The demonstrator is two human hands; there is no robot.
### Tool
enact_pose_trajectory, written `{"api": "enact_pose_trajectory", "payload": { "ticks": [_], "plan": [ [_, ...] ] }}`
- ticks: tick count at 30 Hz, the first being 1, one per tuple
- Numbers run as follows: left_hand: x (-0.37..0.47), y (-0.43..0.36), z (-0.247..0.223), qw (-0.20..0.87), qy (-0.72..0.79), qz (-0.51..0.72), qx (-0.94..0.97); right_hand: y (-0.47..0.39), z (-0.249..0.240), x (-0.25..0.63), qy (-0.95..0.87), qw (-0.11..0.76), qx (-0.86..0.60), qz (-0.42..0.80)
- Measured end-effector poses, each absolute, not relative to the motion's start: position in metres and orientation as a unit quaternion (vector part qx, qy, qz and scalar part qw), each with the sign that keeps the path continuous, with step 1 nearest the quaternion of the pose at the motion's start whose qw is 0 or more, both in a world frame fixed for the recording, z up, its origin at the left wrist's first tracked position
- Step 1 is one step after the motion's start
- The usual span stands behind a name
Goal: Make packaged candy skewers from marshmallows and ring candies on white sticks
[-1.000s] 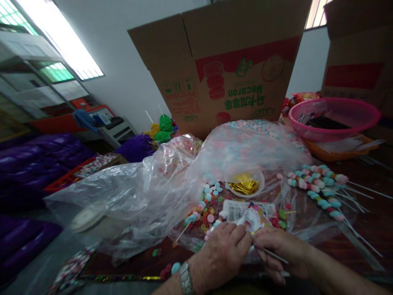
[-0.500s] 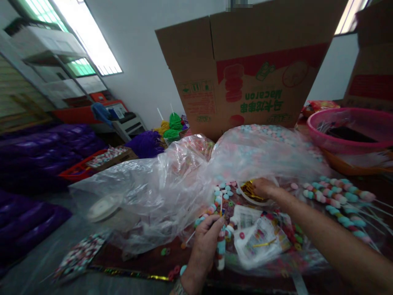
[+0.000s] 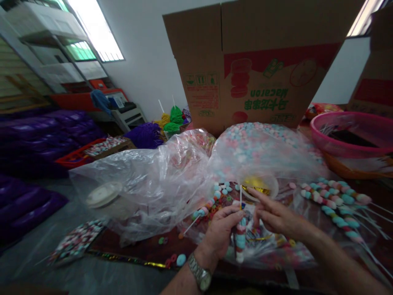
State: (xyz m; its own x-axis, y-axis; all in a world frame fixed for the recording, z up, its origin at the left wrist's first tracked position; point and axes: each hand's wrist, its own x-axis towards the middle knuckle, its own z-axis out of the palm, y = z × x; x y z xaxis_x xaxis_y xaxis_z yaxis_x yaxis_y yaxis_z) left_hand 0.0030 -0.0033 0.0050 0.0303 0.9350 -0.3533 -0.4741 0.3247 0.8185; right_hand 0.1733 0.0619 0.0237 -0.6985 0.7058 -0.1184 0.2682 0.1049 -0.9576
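- Dim, cool light overall, with the front of the cardboard box (image 3: 199,49) in shade
- Daylight from a blown-out window (image 3: 95,32) left of the box and a bright second window (image 3: 364,20) to its right
- Glare on clear plastic (image 3: 144,176) below-left of the box
- Soft, stretched, leaning edges far either side of the box

A dark red counter (image 3: 123,242) carries a clear bag (image 3: 254,153) of pastel candies, loose candy rings (image 3: 226,200), a round tub (image 3: 275,187) and, rightward, candy skewers (image 3: 333,196).

White wall (image 3: 147,57), bright barred window (image 3: 95,30)
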Motion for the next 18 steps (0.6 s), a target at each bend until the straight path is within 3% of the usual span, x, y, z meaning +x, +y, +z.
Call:
{"api": "enact_pose_trajectory", "payload": {
  "ticks": [10, 14, 18],
  "plan": [
    [0.013, -0.006, 0.002, 0.662, 0.451, 0.547, 0.243, 0.034, 0.009, 0.162, -0.492, 0.302, -0.399, 0.713],
    [0.012, -0.010, 0.001, 0.697, 0.429, 0.507, 0.269, 0.034, 0.003, 0.163, -0.417, 0.283, -0.419, 0.755],
    [0.015, -0.011, -0.001, 0.702, 0.433, 0.511, 0.241, 0.032, -0.001, 0.159, -0.498, 0.380, -0.490, 0.606]
  ]
}}
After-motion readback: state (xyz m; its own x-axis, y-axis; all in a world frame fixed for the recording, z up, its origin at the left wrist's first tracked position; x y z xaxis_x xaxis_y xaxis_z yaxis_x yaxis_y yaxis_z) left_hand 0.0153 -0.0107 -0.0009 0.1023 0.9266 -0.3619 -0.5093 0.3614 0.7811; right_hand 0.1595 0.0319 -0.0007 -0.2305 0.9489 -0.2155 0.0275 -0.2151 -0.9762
